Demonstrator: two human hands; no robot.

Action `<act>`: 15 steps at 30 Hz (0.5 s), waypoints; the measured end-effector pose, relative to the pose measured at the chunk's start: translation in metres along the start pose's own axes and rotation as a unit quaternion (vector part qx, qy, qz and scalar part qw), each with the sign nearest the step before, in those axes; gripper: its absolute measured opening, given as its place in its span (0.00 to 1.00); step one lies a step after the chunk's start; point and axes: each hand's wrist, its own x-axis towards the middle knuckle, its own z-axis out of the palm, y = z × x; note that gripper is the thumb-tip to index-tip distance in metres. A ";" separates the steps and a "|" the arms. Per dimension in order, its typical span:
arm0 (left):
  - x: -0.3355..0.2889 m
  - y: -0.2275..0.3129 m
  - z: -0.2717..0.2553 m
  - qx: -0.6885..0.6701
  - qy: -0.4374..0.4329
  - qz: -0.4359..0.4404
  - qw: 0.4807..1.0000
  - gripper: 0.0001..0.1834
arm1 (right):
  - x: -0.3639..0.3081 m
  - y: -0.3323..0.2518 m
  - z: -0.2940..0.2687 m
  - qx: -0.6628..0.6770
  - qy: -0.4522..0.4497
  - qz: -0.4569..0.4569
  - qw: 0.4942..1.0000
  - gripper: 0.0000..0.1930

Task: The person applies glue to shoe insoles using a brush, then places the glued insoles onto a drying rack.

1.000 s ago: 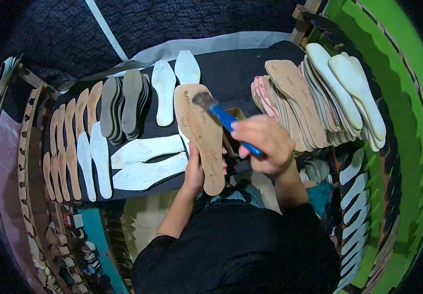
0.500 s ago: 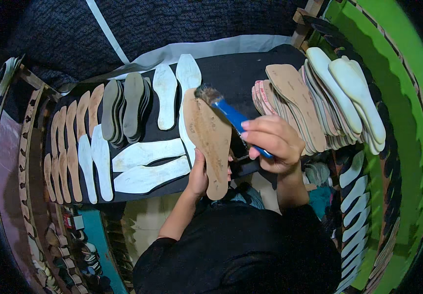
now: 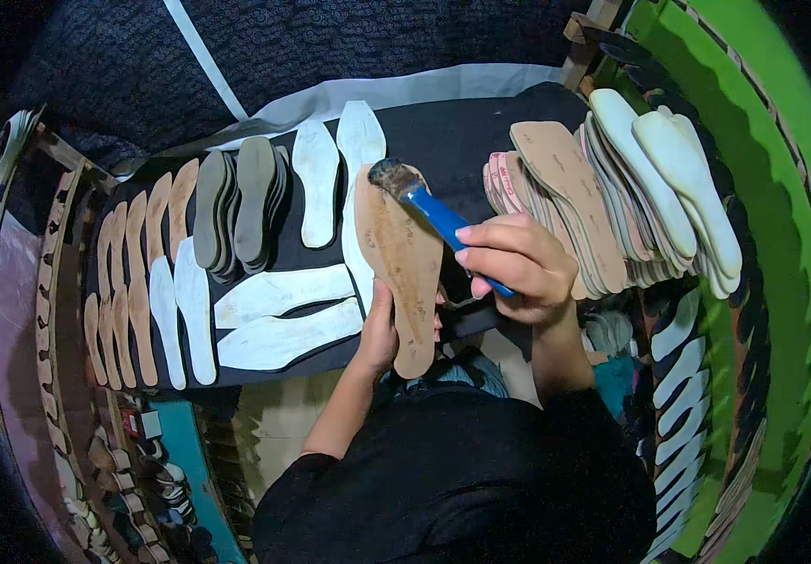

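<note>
A tan shoe insole [image 3: 396, 273] is held up by its narrow middle, with my left hand [image 3: 382, 334] closed round it, thumb on the near face. Wet-looking darker streaks run along its length. My right hand [image 3: 523, 268] grips the blue handle of a paintbrush [image 3: 443, 226], whose dark bristles press on the insole's wide upper end. Behind the insole, partly covered by it, lies a long white insole [image 3: 361, 136] on the black tabletop [image 3: 438, 127]. Another white insole [image 3: 317, 183] lies just left of that one.
Two white insoles [image 3: 288, 334] lie crosswise at the front, beside two upright ones [image 3: 196, 310]. Tan insoles [image 3: 133, 282] line the left side. Dark grey stacks [image 3: 257, 202] stand near the back. Tall piles of tan [image 3: 556, 169] and white insoles [image 3: 645, 169] fill the right.
The brush bristles have shifted slightly within the insole's wide upper end, and my right hand has moved a little left. The insole has shifted up slightly, still in my left hand.
</note>
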 end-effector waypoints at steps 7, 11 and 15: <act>0.004 0.000 -0.004 0.000 0.045 -0.015 0.999 0.39 | -0.006 -0.010 -0.009 0.136 -0.088 0.017 0.987 0.12; 0.003 0.000 -0.003 0.005 0.032 -0.007 0.999 0.39 | -0.004 -0.003 -0.007 0.085 -0.020 0.027 0.996 0.13; 0.006 0.000 -0.002 0.006 -0.022 0.014 1.000 0.38 | -0.008 0.002 -0.006 -0.003 0.002 0.033 0.999 0.13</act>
